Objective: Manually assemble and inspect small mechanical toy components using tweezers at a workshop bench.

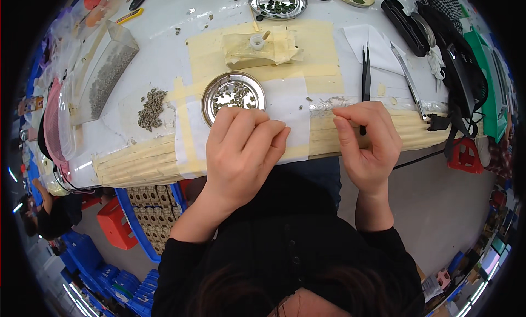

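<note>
My left hand [241, 147] is curled, with its knuckles over the near rim of a round metal dish [206, 100]. Small grey-green pieces [236, 92] lie scattered inside that dish. Whatever the left fingers may hold is hidden. To the right, my right hand [372, 141] is raised at the padded table edge, thumb and forefinger tips brought together in a pinch. Anything between those tips is too small to make out. Black tweezers [366, 70] lie just beyond the right hand, partly behind it. Left of the dish sits a loose heap of grey-green pieces [152, 110].
A taped block [246, 58] with a small white cup [257, 41] stands behind the dish. Farther back is a plate of dark green pieces [278, 15]. A clear bin of granules [109, 70] stands left. Long silver tweezers [408, 78] and a black case [405, 26] lie right.
</note>
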A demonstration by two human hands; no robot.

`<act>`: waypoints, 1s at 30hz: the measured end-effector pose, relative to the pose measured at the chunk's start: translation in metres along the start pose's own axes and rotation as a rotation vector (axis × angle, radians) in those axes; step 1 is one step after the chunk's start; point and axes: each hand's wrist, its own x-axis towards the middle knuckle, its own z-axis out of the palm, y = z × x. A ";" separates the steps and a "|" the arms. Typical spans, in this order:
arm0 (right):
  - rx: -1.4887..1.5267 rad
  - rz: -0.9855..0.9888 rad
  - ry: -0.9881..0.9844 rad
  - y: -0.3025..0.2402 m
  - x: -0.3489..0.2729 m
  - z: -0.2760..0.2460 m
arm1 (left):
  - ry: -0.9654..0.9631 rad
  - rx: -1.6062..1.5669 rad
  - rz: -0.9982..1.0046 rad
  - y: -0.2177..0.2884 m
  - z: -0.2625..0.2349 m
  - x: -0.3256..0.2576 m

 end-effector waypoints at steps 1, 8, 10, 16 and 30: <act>-0.011 0.004 0.002 0.000 0.000 0.000 | 0.027 -0.051 -0.027 -0.001 -0.002 0.001; -0.111 -0.006 -0.001 0.002 0.006 0.007 | 0.122 -0.349 -0.266 0.004 -0.019 0.003; -0.125 -0.049 -0.010 0.002 0.010 0.009 | 0.130 -0.691 -0.435 0.006 -0.022 0.004; 0.119 -0.211 0.032 -0.031 0.022 0.016 | 0.040 -1.683 -0.834 0.005 -0.023 0.012; 0.141 -0.284 0.075 -0.038 0.031 0.031 | 0.050 -1.595 -0.892 0.013 -0.019 0.009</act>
